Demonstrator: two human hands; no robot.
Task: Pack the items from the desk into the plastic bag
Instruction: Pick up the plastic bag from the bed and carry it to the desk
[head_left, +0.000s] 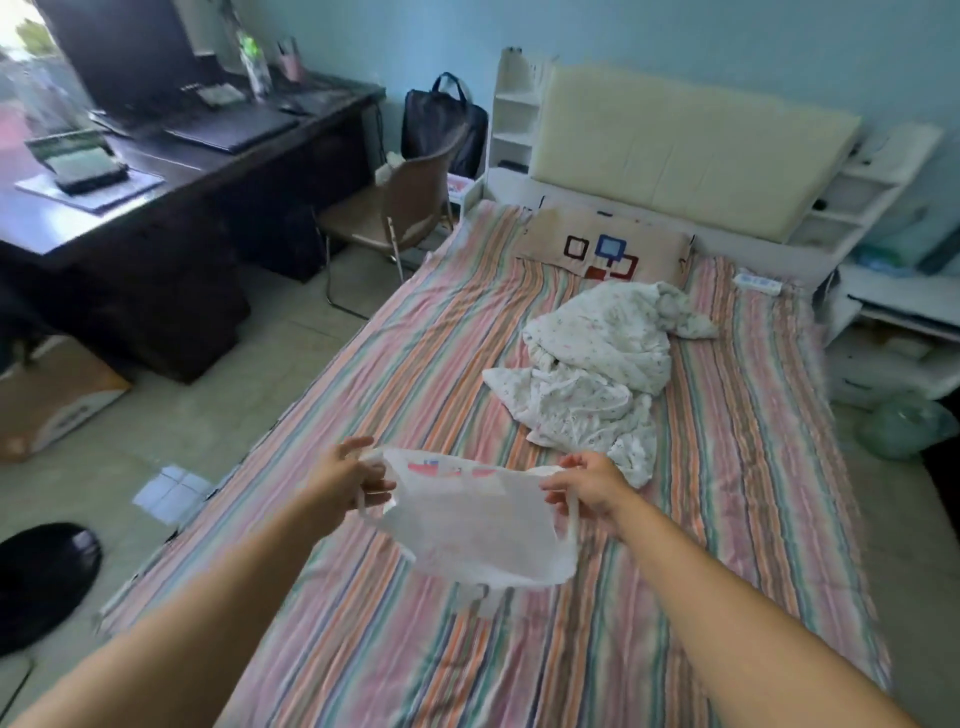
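Both arms reach forward over the striped pink-and-green bed (395, 374), each hand gripping one side of the thin white plastic bag (478, 525), probably so the mouth can be pulled wide before anything goes in. The left hand (345, 480) at nine o'clock of the bag has its fingers (376, 486) clamped on the left handle loop, knuckles up. The right hand (589, 486) at three o'clock pinches the right handle likewise, wrist bent slightly down. The bag hangs slack between them, just above the sheet and apparently empty. The dark wooden bench (156, 171) with its items stands well apart at ten o'clock, so carrying the bag there seems next.
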